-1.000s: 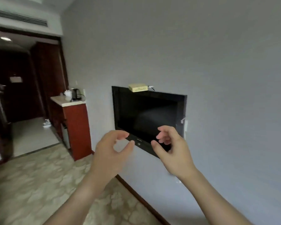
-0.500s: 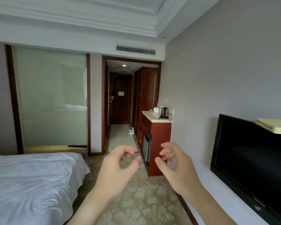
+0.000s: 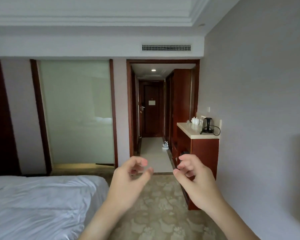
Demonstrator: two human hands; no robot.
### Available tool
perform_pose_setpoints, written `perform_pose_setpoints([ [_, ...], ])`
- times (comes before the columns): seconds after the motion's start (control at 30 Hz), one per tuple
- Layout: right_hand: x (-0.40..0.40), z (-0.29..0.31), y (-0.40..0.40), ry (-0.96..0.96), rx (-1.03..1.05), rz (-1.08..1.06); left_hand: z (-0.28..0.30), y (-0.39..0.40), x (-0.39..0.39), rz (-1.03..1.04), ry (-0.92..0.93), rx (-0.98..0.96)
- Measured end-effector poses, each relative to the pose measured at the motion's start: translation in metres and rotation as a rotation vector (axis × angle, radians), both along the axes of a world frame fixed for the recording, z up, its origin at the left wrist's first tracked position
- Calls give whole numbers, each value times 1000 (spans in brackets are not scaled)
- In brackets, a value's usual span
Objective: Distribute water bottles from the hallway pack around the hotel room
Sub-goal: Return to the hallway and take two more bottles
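A small pack of water bottles [image 3: 165, 146] stands on the pale hallway floor, far ahead, against the right-hand wooden wardrobe. My left hand [image 3: 128, 181] and my right hand [image 3: 196, 181] are raised side by side in front of me, fingers loosely curled and apart, with nothing in either. Both hands are far from the pack.
A bed with white sheets [image 3: 38, 205] fills the lower left. A red wooden cabinet [image 3: 203, 153] with a kettle [image 3: 207, 125] and cups stands at the right wall. A frosted glass panel [image 3: 76, 110] is on the left; patterned carpet [image 3: 159, 213] leads to the hallway door [image 3: 151, 110].
My view has swung left from the wall television to face the hallway; the television has left the frame. Both hands stay raised and empty.
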State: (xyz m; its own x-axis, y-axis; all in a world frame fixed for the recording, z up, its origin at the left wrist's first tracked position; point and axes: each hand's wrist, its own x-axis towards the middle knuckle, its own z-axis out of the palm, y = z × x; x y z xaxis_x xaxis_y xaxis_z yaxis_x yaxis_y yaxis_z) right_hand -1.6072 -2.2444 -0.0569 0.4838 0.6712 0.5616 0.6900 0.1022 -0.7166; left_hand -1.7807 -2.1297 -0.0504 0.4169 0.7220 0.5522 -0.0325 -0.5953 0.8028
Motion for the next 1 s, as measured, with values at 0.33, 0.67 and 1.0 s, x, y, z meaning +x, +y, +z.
perform_pose_setpoints([
  [0.33,118,16,244,13,-4,147,23,229,92,166,45,40],
  [0.67,270,34,480,87,13,48,24,482,262,52,-5,58],
  [1.0,455,9,661,123,80,-48,10,682,463,-41,2,48],
])
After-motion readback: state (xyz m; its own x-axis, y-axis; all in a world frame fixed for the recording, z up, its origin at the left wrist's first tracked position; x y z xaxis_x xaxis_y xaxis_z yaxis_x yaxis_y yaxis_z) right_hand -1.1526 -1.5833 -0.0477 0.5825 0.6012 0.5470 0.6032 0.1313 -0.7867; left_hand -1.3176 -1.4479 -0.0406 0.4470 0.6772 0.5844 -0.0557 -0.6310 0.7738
